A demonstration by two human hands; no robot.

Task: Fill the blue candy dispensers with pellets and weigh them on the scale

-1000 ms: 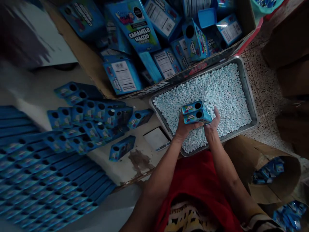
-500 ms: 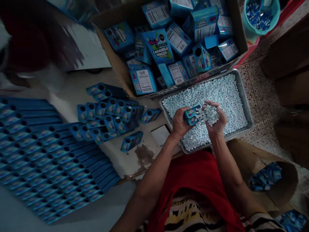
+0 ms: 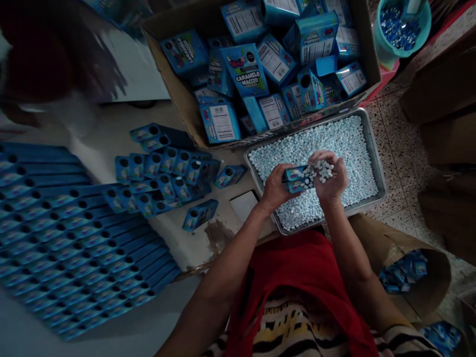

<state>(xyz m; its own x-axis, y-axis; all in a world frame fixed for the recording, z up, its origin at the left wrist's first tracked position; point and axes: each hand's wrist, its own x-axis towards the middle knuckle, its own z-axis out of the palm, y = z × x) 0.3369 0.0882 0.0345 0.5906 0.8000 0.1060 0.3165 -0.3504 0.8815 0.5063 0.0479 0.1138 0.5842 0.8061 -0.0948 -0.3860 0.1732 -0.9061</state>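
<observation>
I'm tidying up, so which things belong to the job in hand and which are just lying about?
In the job:
left hand holding two blue boxes
right hand cupping pale pellets
metal tray of pellets
matching boxes in rows

Apparently lying about:
teal bucket
brown container

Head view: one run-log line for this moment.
left hand: grips two blue boxes | right hand: cupped open, pale pellets in palm, at box ends | below hands: metal tray of pellets
</observation>
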